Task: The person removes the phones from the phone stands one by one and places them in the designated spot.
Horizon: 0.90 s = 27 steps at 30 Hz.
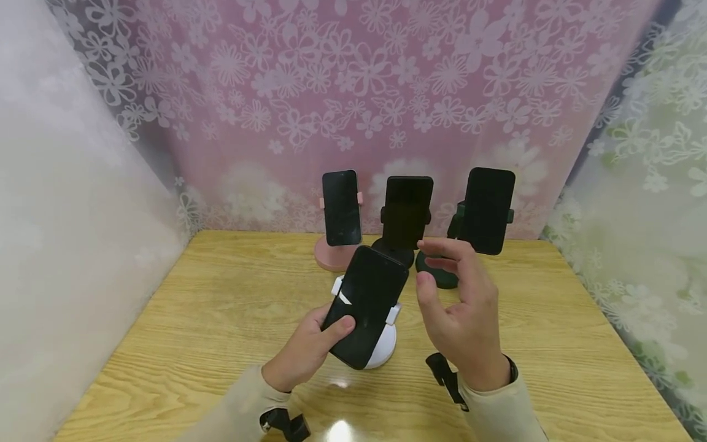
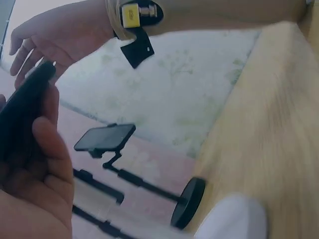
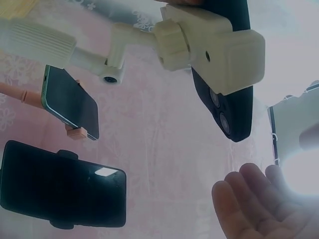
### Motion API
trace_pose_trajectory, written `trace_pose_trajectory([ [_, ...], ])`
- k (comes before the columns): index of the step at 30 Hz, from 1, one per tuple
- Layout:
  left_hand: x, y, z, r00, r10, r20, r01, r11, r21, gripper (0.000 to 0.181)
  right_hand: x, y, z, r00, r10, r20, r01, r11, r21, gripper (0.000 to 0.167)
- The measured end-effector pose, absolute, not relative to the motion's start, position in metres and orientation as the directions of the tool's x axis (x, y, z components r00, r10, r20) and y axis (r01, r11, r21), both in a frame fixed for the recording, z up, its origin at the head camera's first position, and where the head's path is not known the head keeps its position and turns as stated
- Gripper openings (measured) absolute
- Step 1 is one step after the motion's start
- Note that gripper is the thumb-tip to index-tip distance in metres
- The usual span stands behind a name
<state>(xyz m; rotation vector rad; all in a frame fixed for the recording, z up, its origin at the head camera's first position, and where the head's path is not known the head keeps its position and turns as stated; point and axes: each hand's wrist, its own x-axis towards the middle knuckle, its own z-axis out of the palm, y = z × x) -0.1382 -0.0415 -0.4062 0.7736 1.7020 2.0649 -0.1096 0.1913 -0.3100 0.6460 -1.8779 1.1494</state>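
Note:
In the head view my left hand (image 1: pixel 306 347) grips the lower left side of a black phone (image 1: pixel 371 301), its thumb lying on the screen. The phone sits tilted in the clamp (image 1: pixel 393 314) of a white phone stand, whose round base (image 1: pixel 385 351) shows beneath it. From behind, the right wrist view shows the white clamp (image 3: pixel 214 52) across the phone's back, with camera lenses below it. My right hand (image 1: pixel 466 313) is raised to the right of the phone, apart from it, fingers loosely bent and holding nothing.
Behind stand three more phones on stands: a pink stand (image 1: pixel 331 255) at left, a black stand (image 1: pixel 394 250) in the middle, a dark green stand (image 1: pixel 442 276) at right. All rest on a wooden table (image 1: pixel 232 294), with a pink floral curtain (image 1: pixel 353 92) behind.

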Motion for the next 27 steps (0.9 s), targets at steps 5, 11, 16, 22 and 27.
trace_pose_trajectory([
  [5, -0.170, -0.071, -0.401, -0.579, 0.791, 0.200, 0.352, 0.022, 0.936, 0.074, -0.108, 0.191, -0.309, -0.581, -0.009, 0.814, -0.704, 0.508, -0.496, 0.031],
  [11, -0.194, -0.098, -0.369, -0.650, 0.705, 0.283, 0.563, 0.196, 0.803, 0.044, -0.102, 0.189, -0.304, -0.738, -0.018, 0.674, -0.492, 0.699, -0.520, 0.030],
  [16, -0.191, -0.086, -0.350, -0.702, 0.632, 0.328, 0.597, 0.270, 0.756, 0.034, -0.095, 0.184, -0.302, -0.942, -0.077, 0.326, -0.244, 0.823, -0.512, 0.047],
  [22, -0.181, -0.079, -0.343, -0.668, 0.633, 0.391, 0.672, 0.286, 0.684, 0.031, -0.091, 0.178, -0.304, -0.981, -0.149, 0.125, -0.191, 0.865, -0.465, 0.051],
  [27, -0.173, -0.082, -0.336, -0.666, 0.612, 0.426, 0.701, 0.318, 0.639, 0.035, -0.093, 0.174, -0.309, -0.980, -0.178, 0.085, -0.197, 0.881, -0.431, 0.048],
])
